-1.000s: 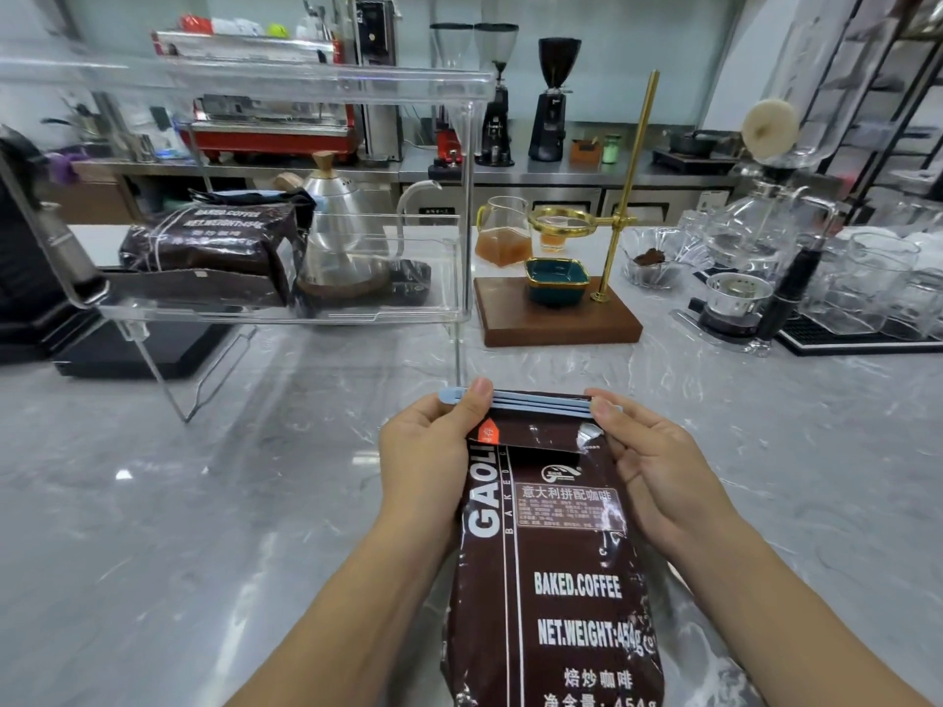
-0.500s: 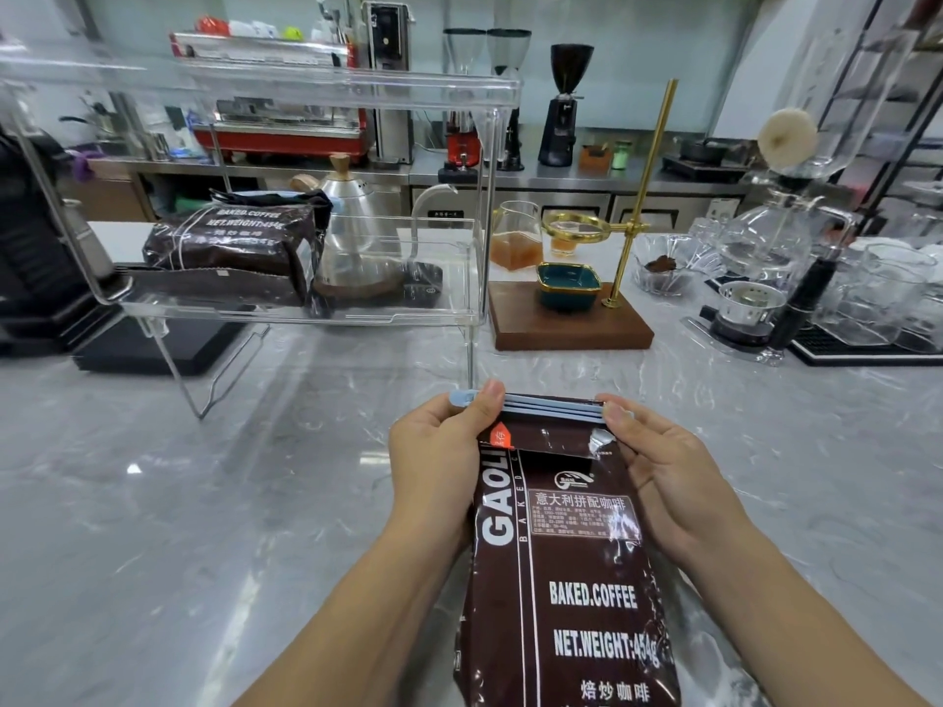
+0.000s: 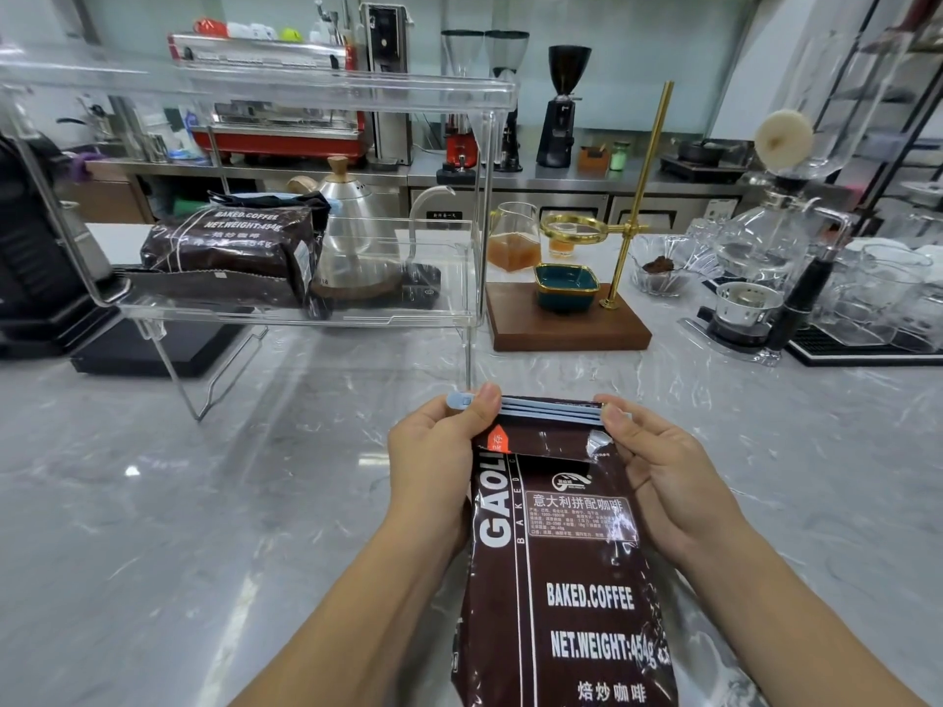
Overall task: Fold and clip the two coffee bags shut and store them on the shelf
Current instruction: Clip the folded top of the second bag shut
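Hands: our left hand point(image 3: 433, 466) and right hand point(image 3: 663, 477) pinch the clip point(image 3: 548, 409) ends on the bag point(image 3: 561, 579), upright at the desk's point(image 3: 204, 502) near edge. Risk: unlatched clip slips, fold reopens.

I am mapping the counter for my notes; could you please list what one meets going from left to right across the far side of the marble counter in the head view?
Coffee bag on the shelf → gooseneck kettle → glass pitcher → teal dish → brass stand → siphon brewer.

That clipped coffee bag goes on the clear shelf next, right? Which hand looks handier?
Probably the left hand: the shelf stands on its side, and it already grips the coffee bag at the clip.
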